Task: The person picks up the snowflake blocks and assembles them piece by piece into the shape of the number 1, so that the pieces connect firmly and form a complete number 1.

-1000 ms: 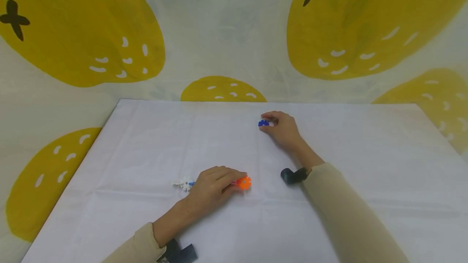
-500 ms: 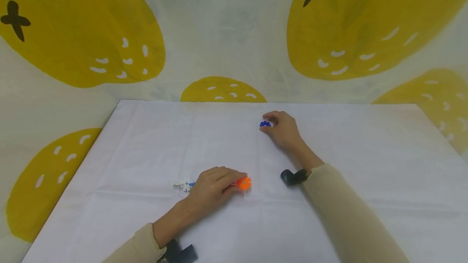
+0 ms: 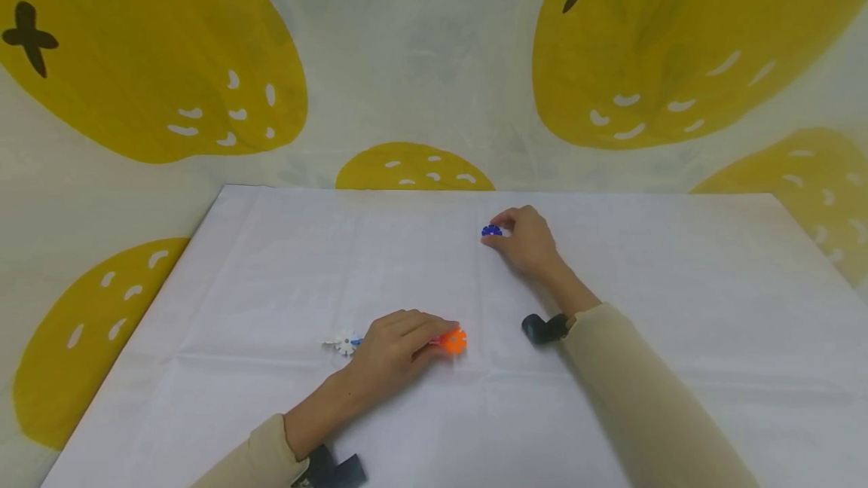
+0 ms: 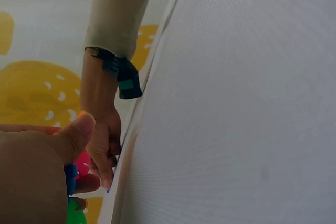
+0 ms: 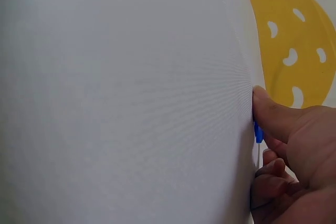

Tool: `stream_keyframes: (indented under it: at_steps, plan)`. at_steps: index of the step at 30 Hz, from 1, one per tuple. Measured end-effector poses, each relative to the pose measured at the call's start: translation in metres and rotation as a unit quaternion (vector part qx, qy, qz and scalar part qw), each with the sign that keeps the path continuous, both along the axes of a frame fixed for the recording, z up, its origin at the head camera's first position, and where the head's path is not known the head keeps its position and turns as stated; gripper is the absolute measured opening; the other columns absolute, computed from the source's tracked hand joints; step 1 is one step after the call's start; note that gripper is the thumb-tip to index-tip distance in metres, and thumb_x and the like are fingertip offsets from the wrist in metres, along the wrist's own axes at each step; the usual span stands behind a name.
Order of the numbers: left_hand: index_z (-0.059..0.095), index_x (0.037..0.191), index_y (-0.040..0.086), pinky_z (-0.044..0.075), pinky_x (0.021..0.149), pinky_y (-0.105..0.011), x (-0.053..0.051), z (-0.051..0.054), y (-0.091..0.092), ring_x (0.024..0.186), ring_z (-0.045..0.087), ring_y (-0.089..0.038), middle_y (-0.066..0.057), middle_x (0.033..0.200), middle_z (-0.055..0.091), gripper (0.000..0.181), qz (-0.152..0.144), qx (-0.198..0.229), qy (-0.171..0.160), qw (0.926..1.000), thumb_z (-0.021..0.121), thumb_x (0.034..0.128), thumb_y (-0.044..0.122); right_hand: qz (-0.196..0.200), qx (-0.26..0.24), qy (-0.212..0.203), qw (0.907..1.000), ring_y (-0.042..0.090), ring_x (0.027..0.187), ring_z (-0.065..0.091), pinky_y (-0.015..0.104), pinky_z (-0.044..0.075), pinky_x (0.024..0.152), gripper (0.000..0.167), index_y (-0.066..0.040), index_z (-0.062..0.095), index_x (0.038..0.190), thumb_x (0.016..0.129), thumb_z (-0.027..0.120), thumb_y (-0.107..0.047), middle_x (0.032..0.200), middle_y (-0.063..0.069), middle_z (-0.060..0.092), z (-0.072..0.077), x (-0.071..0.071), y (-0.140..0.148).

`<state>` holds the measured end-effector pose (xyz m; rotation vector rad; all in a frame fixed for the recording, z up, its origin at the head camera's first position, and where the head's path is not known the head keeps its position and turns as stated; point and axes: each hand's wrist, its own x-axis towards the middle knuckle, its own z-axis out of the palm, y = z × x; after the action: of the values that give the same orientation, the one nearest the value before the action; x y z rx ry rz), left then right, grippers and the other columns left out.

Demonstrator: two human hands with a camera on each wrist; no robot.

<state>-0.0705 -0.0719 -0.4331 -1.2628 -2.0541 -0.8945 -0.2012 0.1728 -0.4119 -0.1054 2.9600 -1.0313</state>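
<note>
My left hand (image 3: pixel 393 349) grips a row of joined notched plastic discs low over the white table. An orange disc (image 3: pixel 453 340) sticks out past the fingertips, and a white disc (image 3: pixel 346 342) shows on the other side. In the left wrist view a pink disc (image 4: pixel 82 164) and a green disc (image 4: pixel 75 212) peek out beside the fingers; the palm hides the middle of the row. Farther back, my right hand (image 3: pixel 527 241) pinches a dark blue notched disc (image 3: pixel 491 230) at the tabletop between thumb and fingers. Only a blue sliver (image 5: pixel 258 131) of it shows in the right wrist view.
A white cloth with creases covers the table (image 3: pixel 651 269). Its far edge meets a hanging curtain (image 3: pixel 420 59) printed with big yellow fruit. Dark camera mounts (image 3: pixel 545 328) sit on both wrists.
The blue disc has shifted slightly to the right and turned a little in the right hand, whose index finger has drawn in. The left hand stays in place with its row of discs.
</note>
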Motion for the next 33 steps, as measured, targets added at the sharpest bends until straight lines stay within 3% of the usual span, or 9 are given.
stream_keyframes:
  at_steps: [4,10,15,21,25,33]
  plan:
    - [0.070,0.107,0.008,0.051,0.074,-0.020,0.000,0.000,0.000,0.084,0.066,-0.010,0.002,0.095,0.070,0.033,-0.001,0.000,-0.001,1.0000,0.080,0.0764,0.013,0.001,-0.017,0.005,0.9998,0.029,0.094,0.050,0.041,0.042,0.087,0.032,-0.005,0.062,0.107,0.083,0.075,-0.023,0.104,0.014,0.057,0.000,0.001,0.001]
    - [0.070,0.107,0.008,0.052,0.074,-0.021,0.000,0.001,-0.001,0.083,0.066,-0.010,0.002,0.095,0.070,0.032,0.001,-0.002,-0.003,1.0000,0.080,0.0765,0.013,0.010,-0.049,0.017,0.9986,0.024,0.079,0.051,0.034,0.041,0.071,0.029,-0.007,0.062,0.104,0.084,0.075,-0.022,0.089,0.009,0.061,-0.002,0.002,0.005]
    - [0.070,0.106,0.007,0.052,0.074,-0.021,0.000,0.002,-0.001,0.084,0.066,-0.010,0.001,0.096,0.070,0.032,0.001,-0.002,-0.003,1.0000,0.080,0.0766,0.013,0.011,-0.062,0.023,0.9978,0.023,0.079,0.053,0.033,0.042,0.071,0.029,-0.008,0.065,0.105,0.084,0.075,-0.025,0.085,0.008,0.061,-0.002,0.005,0.010]
    - [0.070,0.107,0.007,0.052,0.074,-0.021,0.000,0.002,0.000,0.085,0.066,-0.010,0.002,0.097,0.070,0.032,-0.001,-0.001,0.001,1.0000,0.080,0.0766,0.014,0.017,-0.105,-0.008,0.9943,0.023,0.064,0.059,0.034,0.041,0.072,0.036,-0.014,0.062,0.116,0.086,0.074,-0.028,0.070,0.007,0.064,0.006,0.013,0.014]
    - [0.070,0.108,0.008,0.052,0.076,-0.022,-0.001,0.001,0.000,0.086,0.067,-0.010,0.001,0.097,0.070,0.033,-0.003,-0.002,-0.001,1.0000,0.080,0.0772,0.015,0.020,-0.119,-0.017,0.9926,0.023,0.062,0.058,0.034,0.040,0.074,0.039,-0.018,0.060,0.121,0.086,0.073,-0.031,0.065,0.006,0.064,0.009,0.021,0.016]
    - [0.070,0.109,0.008,0.052,0.074,-0.021,-0.001,0.000,-0.001,0.084,0.066,-0.010,0.001,0.098,0.070,0.034,-0.002,-0.001,-0.006,1.0000,0.080,0.0776,0.015,0.055,-0.121,0.006,0.9911,0.022,0.059,0.057,0.026,0.041,0.052,0.043,-0.019,0.063,0.125,0.085,0.073,-0.031,0.068,0.004,0.066,0.019,0.039,0.021]
